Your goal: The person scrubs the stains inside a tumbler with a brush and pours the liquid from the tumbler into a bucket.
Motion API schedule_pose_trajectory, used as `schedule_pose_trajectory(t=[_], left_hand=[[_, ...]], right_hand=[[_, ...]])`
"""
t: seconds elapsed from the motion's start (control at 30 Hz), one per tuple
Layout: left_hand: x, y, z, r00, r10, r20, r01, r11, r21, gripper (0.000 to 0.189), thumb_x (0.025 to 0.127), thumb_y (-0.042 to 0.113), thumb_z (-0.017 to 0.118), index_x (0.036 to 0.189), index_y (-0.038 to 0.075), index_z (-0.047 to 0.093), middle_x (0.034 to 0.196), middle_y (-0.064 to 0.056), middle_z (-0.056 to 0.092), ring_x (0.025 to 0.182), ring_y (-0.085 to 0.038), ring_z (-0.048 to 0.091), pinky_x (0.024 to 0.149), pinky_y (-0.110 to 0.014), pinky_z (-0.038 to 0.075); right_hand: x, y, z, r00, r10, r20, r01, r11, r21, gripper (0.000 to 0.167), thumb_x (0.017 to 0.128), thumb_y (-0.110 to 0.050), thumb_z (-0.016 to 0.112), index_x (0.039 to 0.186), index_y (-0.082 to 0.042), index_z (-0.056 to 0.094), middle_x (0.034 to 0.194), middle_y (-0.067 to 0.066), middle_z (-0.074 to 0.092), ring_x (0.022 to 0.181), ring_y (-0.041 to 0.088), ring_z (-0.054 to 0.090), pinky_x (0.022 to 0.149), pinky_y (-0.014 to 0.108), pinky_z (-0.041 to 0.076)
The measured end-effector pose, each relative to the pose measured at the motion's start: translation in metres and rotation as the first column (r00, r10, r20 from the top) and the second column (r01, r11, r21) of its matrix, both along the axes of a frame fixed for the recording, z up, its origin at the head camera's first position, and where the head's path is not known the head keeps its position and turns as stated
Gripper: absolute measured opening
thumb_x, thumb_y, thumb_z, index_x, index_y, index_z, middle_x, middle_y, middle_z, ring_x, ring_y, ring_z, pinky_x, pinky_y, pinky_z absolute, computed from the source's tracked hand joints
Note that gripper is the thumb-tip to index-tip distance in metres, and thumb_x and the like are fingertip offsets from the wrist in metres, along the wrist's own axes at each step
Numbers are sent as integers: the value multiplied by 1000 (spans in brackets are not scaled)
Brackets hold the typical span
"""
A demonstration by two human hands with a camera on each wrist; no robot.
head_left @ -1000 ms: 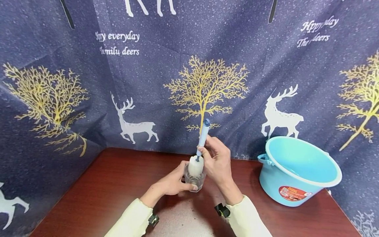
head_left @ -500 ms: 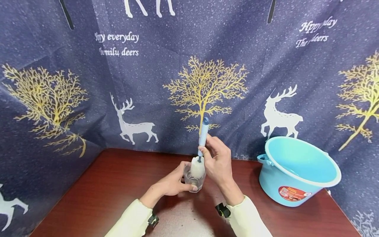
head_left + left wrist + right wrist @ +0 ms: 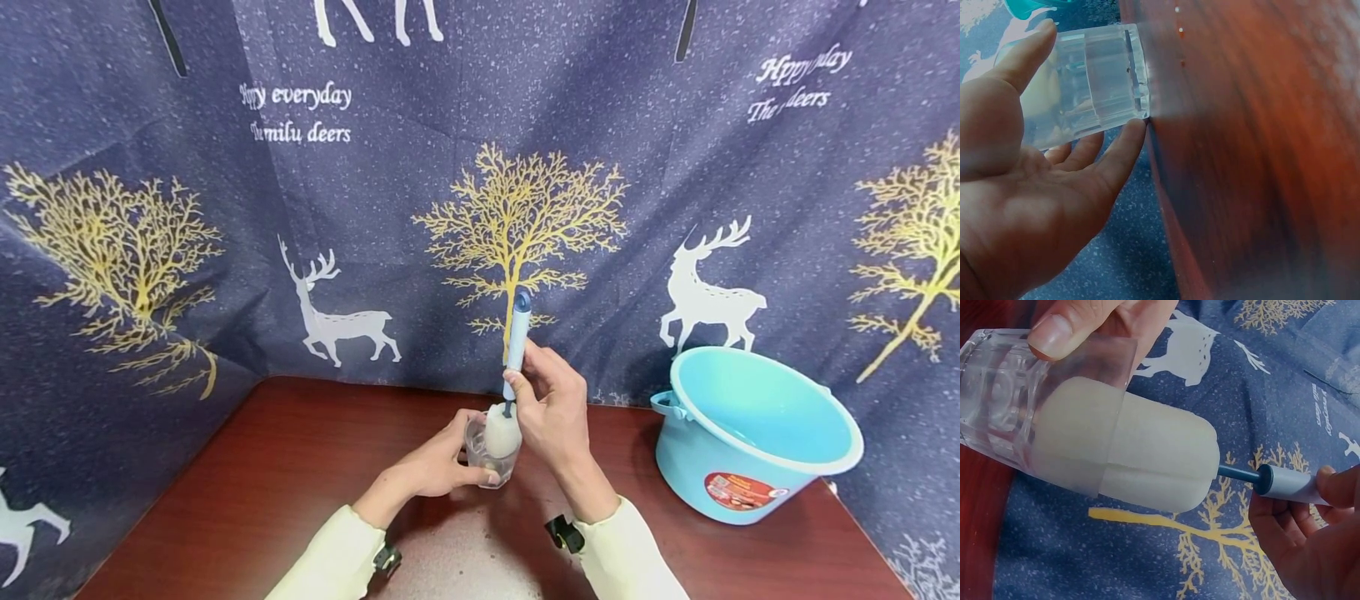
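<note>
A clear plastic cup [image 3: 487, 473] stands on the table, and my left hand [image 3: 438, 460] grips it, thumb on the near side and fingers behind. My right hand [image 3: 555, 408] pinches the pale blue handle of a sponge cup brush [image 3: 517, 337]. Its white sponge head [image 3: 1160, 450] is partly inside the cup's mouth, with the upper part sticking out, as the right wrist view shows. A short dark blue stem joins sponge and handle. In the left wrist view the cup [image 3: 1097, 75] lies between my thumb and fingers, its base at the tabletop.
A light blue bucket [image 3: 720, 467] with a red label stands on the right of the brown table [image 3: 315, 433]. Behind the table hangs a dark blue cloth [image 3: 420, 200] printed with deer and golden trees. Small droplets show on the tabletop.
Over the last second the sponge head has shifted slightly right within the cup's mouth, and the handle's top has risen a little. The left hand still holds the cup in place.
</note>
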State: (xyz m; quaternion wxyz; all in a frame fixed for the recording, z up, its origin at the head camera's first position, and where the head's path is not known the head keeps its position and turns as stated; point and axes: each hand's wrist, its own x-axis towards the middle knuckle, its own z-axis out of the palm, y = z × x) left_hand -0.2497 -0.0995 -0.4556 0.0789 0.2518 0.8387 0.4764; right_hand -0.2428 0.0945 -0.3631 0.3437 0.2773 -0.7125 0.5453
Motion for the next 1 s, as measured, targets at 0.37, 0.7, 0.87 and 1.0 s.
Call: schedule_pose_trajectory(t=[0.37, 0.7, 0.87, 1.0], left_hand=[[-2, -1, 0, 1000, 3, 22, -3, 1000, -6, 83, 90, 27, 88, 149, 1, 34, 147, -18, 46, 131, -26, 55, 105, -42, 54], [-2, -1, 0, 1000, 2, 13, -2, 1000, 1, 82, 89, 26, 88, 147, 2, 36, 143, -15, 50, 129, -23, 57, 104, -38, 54], [-3, -1, 1, 1000, 3, 1, -3, 1000, -13, 83, 89, 28, 88, 148, 4, 35, 143, -13, 50, 128, -22, 56, 103, -38, 54], [-3, -1, 0, 1000, -2, -13, 2, 1000, -22, 83, 89, 28, 89, 148, 4, 35, 141, -12, 51, 127, -22, 56, 101, -38, 55]], right_hand=[[5, 0, 3, 999, -14, 38, 14, 1000, -4, 47, 89, 12, 77, 131, -10, 75, 98, 10, 74, 88, 22, 76, 72, 28, 63], [10, 0, 7, 993, -54, 101, 51, 998, 29, 36, 89, 7, 79, 120, -11, 76, 92, 9, 74, 79, 19, 71, 65, 31, 62], [14, -2, 10, 991, -40, 130, 32, 997, 64, 33, 90, 8, 77, 116, -11, 74, 88, 4, 72, 78, 17, 69, 61, 34, 60], [17, -2, 12, 987, -34, 156, 20, 995, 94, 29, 92, 6, 76, 115, -10, 71, 89, 5, 71, 78, 16, 68, 59, 35, 58]])
